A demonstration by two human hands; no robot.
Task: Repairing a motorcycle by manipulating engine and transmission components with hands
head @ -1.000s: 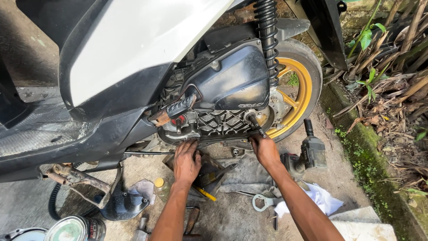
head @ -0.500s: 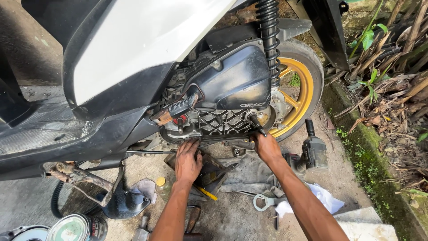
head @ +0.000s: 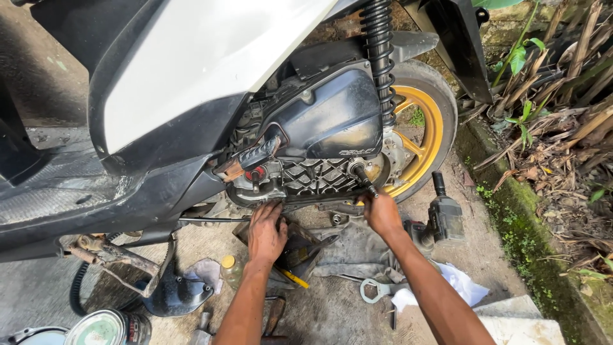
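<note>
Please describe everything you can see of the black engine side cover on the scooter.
The engine side cover is dark, looks like dusty plastic and metal, and sits low on the scooter, beside the gold rear wheel. Its upper part is smooth and bulging; the lower part has a lattice pattern. The coil shock absorber crosses its rear end. The left hand touches its lower edge; the right hand holds a thin dark tool against its rear lower corner.

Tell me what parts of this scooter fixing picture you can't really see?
Head view only:
- Left hand: fingertips tucked under the engine cover, so what they touch is hidden.
- Right hand: its grip on the dark tool hides the handle.
- Scooter: front cut off by the frame edge.
- Tin can: cropped at the bottom.
</note>
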